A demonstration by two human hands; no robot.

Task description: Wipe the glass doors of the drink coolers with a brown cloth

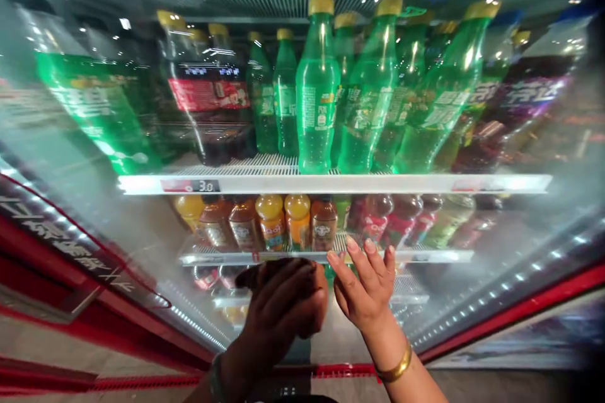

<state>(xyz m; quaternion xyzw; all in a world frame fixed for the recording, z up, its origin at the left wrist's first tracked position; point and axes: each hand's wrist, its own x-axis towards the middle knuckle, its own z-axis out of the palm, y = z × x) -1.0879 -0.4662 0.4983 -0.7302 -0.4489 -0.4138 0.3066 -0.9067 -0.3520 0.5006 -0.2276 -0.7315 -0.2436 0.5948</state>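
My left hand [286,299] is in deep shadow, low in the middle of the view, with its fingers curled together. Something dark brown shows at its edge, but I cannot make out what it is. Beside it, my right hand [366,280] is lit, palm turned partly inward, its fingers apart and holding nothing. A gold bangle [397,365] circles that wrist. Both hands are in front of the lower shelf [406,257] of a drinks fridge. Beyond them on that shelf stand an orange drink bottle [297,223] and a brown drink bottle [324,227].
Green soda bottles [317,101] with yellow caps and dark cola bottles [208,94] fill the upper shelf [331,184]. Red-labelled bottles [377,217] stand lower right. A red door frame [42,315] runs along the left, and a red edge [510,315] on the right.
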